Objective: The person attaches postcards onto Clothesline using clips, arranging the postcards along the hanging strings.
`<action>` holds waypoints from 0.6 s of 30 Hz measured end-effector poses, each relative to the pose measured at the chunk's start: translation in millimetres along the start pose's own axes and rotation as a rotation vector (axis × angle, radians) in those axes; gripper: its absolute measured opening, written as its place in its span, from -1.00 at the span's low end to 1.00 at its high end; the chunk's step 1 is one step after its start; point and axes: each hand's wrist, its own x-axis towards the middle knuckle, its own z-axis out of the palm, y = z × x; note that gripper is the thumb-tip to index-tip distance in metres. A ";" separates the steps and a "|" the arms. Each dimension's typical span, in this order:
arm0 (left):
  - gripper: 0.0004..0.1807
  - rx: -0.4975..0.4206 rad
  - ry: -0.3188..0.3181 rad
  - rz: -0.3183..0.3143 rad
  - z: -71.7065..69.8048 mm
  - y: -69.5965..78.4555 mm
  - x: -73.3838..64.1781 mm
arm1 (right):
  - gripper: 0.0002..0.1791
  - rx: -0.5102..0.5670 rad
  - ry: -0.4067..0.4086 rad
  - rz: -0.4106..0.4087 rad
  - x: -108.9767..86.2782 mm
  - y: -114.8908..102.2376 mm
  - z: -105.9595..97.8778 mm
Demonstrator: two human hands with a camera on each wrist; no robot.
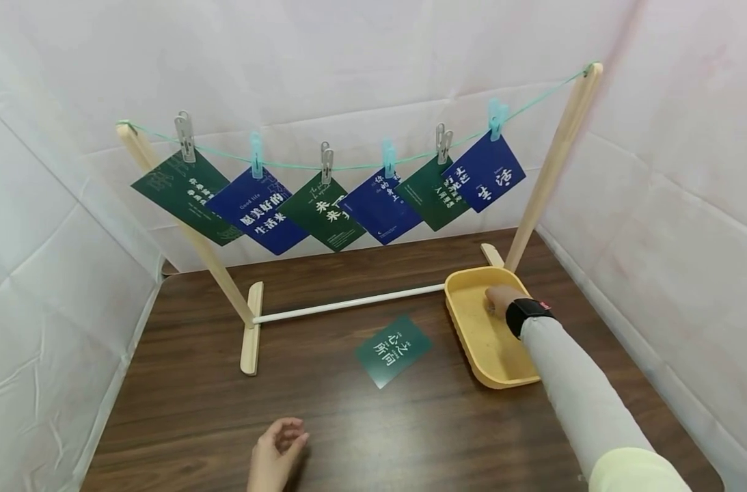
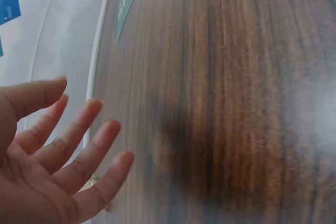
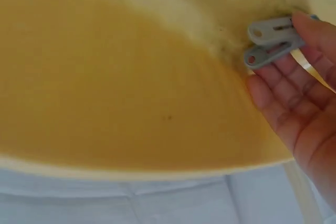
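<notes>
Inside the yellow plastic basket [image 1: 471,335], my right hand [image 1: 501,299] pinches a grey clothespin [image 3: 270,40] between thumb and fingers, as the right wrist view shows; the head view hides the clothespin. My left hand [image 1: 277,451] hovers at the table's front, palm turned inward with loosely bent fingers and nothing in it. A green card [image 1: 394,350] with white characters lies flat on the table, left of the basket. Above, green and blue cards hang from a cord, each held by a clothespin, such as the blue card [image 1: 484,171] under a light-blue clothespin [image 1: 497,119] at the right end.
A teal cord [image 1: 355,166] runs between the left wooden post [image 1: 216,270] and the right wooden post [image 1: 554,164]. A white rod [image 1: 348,303] joins their feet low over the wooden table [image 1: 195,417]. Pale cloth walls [image 1: 361,61] stand around the back and sides.
</notes>
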 end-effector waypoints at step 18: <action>-0.78 0.227 -0.176 0.261 44.9 65.3 85.7 | -0.95 0.035 0.108 -0.388 -101.7 -46.6 -51.8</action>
